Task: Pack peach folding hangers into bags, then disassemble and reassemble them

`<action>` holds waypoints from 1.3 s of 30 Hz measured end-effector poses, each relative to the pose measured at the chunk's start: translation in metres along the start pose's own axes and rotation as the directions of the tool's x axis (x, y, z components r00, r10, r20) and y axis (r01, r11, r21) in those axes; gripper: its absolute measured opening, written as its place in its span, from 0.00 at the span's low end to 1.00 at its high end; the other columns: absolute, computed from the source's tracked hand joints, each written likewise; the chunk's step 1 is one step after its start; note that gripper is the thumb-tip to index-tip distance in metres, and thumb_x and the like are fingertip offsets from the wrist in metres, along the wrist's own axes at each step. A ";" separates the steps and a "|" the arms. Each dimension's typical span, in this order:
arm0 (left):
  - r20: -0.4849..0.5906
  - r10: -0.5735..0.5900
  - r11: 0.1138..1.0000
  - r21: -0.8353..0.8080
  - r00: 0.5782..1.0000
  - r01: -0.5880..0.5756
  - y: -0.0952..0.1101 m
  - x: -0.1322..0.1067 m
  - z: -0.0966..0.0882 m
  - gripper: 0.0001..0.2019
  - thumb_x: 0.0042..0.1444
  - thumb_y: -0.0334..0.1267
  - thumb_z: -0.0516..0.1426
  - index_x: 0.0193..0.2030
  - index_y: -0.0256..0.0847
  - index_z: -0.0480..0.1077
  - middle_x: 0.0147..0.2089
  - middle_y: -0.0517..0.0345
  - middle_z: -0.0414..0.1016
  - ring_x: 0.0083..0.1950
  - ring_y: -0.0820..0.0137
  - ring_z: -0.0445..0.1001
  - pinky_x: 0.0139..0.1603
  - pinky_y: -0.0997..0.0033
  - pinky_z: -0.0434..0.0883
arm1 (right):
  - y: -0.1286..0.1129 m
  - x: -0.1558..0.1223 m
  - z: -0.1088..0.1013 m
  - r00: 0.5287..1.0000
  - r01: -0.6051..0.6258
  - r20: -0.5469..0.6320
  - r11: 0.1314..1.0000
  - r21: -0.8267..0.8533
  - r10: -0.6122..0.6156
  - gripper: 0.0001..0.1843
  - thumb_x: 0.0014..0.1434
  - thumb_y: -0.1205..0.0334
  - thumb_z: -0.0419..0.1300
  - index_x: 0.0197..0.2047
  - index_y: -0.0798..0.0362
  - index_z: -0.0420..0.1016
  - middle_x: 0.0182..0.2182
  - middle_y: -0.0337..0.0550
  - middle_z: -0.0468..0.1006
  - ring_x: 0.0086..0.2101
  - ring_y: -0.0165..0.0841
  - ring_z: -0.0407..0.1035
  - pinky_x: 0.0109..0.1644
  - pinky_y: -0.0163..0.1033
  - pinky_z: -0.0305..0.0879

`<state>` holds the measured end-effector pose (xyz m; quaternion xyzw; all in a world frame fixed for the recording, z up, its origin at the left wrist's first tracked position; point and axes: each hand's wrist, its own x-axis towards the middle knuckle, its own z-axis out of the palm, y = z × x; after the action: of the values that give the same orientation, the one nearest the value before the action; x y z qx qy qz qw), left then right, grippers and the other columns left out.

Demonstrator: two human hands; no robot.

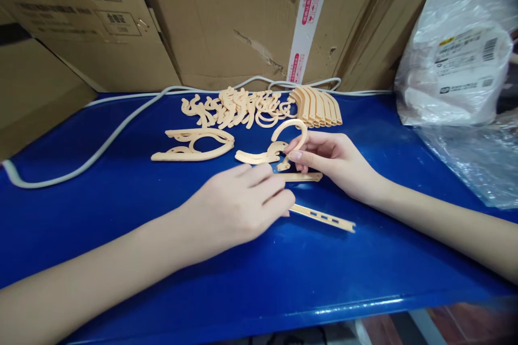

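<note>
My right hand pinches a beige plastic hanger hook, its curved end pointing up and to the left. My left hand is closed, knuckles up, around a flat beige slotted hanger arm that sticks out to the right. Its fingertips are mostly hidden. Between and behind the hands lie a curved beige piece and a straight beige bar, partly covered by my left fingers. Farther left, a folded beige hanger rests flat on the blue table.
Behind the hands are a heap of loose beige hooks and curved parts and a row of stacked hanger arms. A pale cable runs along the back. Cardboard boxes wall the rear, and a plastic-wrapped package stands right.
</note>
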<state>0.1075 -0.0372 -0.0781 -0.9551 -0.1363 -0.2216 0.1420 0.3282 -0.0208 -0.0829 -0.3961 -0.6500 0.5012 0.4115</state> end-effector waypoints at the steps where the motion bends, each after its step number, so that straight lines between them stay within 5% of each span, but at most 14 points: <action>1: -0.009 -0.060 0.995 -0.085 0.998 0.059 -0.003 0.000 -0.002 0.10 0.70 0.35 0.53 0.39 0.36 0.73 0.36 0.56 0.78 0.39 0.65 0.74 0.43 0.65 0.69 | 0.000 0.000 -0.001 1.000 0.000 -0.005 1.000 0.001 0.000 0.08 0.59 0.59 0.67 0.35 0.54 0.78 0.26 0.34 0.75 0.26 0.23 0.66 0.31 0.30 0.65; 4: 0.001 -0.344 0.843 -0.439 0.939 0.310 -0.013 0.002 -0.011 0.05 0.66 0.38 0.60 0.40 0.40 0.74 0.37 0.61 0.79 0.39 0.69 0.74 0.42 0.69 0.69 | 0.001 0.001 -0.004 1.000 -0.017 -0.016 1.000 0.012 0.017 0.08 0.59 0.59 0.67 0.34 0.54 0.77 0.27 0.35 0.77 0.25 0.23 0.66 0.32 0.31 0.66; 8: 0.122 -0.649 0.432 -0.753 0.751 0.496 -0.023 0.005 -0.018 0.07 0.55 0.41 0.67 0.33 0.44 0.74 0.32 0.67 0.78 0.33 0.74 0.74 0.33 0.74 0.68 | 0.004 0.001 -0.006 0.998 -0.039 -0.051 0.999 -0.012 0.039 0.06 0.58 0.59 0.67 0.35 0.53 0.78 0.30 0.36 0.80 0.26 0.25 0.68 0.31 0.33 0.65; 11: 0.154 -0.711 0.259 -0.849 0.686 0.460 -0.026 0.006 -0.016 0.07 0.53 0.38 0.67 0.33 0.43 0.73 0.33 0.66 0.78 0.34 0.74 0.76 0.33 0.74 0.71 | 0.005 0.001 -0.006 0.998 -0.042 -0.050 0.999 -0.006 0.042 0.06 0.58 0.59 0.68 0.35 0.52 0.78 0.27 0.36 0.79 0.26 0.27 0.69 0.31 0.34 0.65; 14: 0.157 -0.729 0.224 -0.865 0.666 0.449 -0.027 0.005 -0.013 0.06 0.55 0.38 0.65 0.35 0.43 0.71 0.37 0.62 0.79 0.38 0.70 0.78 0.36 0.70 0.75 | 0.001 0.001 -0.004 0.998 -0.048 -0.029 0.998 0.037 0.050 0.09 0.58 0.56 0.67 0.34 0.52 0.78 0.31 0.37 0.80 0.26 0.25 0.67 0.32 0.34 0.65; 20: 0.262 -0.803 0.022 -0.885 0.536 0.466 -0.031 0.005 -0.015 0.08 0.58 0.43 0.62 0.40 0.42 0.73 0.38 0.58 0.79 0.40 0.71 0.77 0.38 0.70 0.76 | -0.002 0.002 -0.004 0.998 -0.045 -0.043 0.999 0.004 0.045 0.09 0.59 0.57 0.67 0.34 0.54 0.77 0.24 0.34 0.75 0.25 0.25 0.65 0.32 0.34 0.64; 22: 0.280 -0.784 0.044 -0.865 0.554 0.499 -0.032 0.005 -0.016 0.09 0.63 0.43 0.58 0.40 0.41 0.74 0.38 0.57 0.79 0.40 0.70 0.78 0.39 0.71 0.76 | -0.001 0.002 -0.004 0.998 -0.044 -0.041 0.999 0.004 0.045 0.09 0.59 0.56 0.67 0.34 0.54 0.77 0.23 0.34 0.74 0.25 0.26 0.65 0.32 0.34 0.63; 30: 0.258 -0.645 0.408 -0.679 0.719 0.610 -0.030 0.007 -0.018 0.17 0.71 0.41 0.48 0.35 0.39 0.72 0.31 0.58 0.75 0.33 0.72 0.74 0.35 0.72 0.72 | -0.003 0.002 -0.005 0.999 -0.036 -0.029 0.999 -0.013 0.036 0.09 0.58 0.56 0.68 0.35 0.54 0.81 0.25 0.34 0.76 0.27 0.25 0.64 0.33 0.33 0.62; 36: 0.122 -0.538 0.732 -0.424 0.834 0.533 -0.026 -0.004 -0.009 0.13 0.73 0.40 0.44 0.47 0.42 0.69 0.22 0.68 0.67 0.20 0.76 0.66 0.26 0.75 0.63 | -0.004 0.002 -0.005 0.998 -0.061 -0.016 0.998 -0.011 0.060 0.12 0.57 0.53 0.68 0.34 0.54 0.81 0.27 0.38 0.78 0.28 0.27 0.69 0.35 0.34 0.66; 39: 0.065 -0.478 0.844 -0.243 0.876 0.478 -0.025 -0.006 -0.008 0.21 0.74 0.48 0.42 0.35 0.41 0.69 0.18 0.68 0.62 0.17 0.76 0.61 0.21 0.74 0.54 | -0.004 0.002 -0.005 0.997 -0.079 0.016 0.997 0.019 0.079 0.13 0.56 0.52 0.69 0.33 0.54 0.79 0.27 0.38 0.79 0.29 0.28 0.71 0.35 0.34 0.67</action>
<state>0.0910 -0.0178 -0.0691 -0.9013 -0.3407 -0.2644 -0.0402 0.3315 -0.0182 -0.0782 -0.4135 -0.6321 0.5265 0.3904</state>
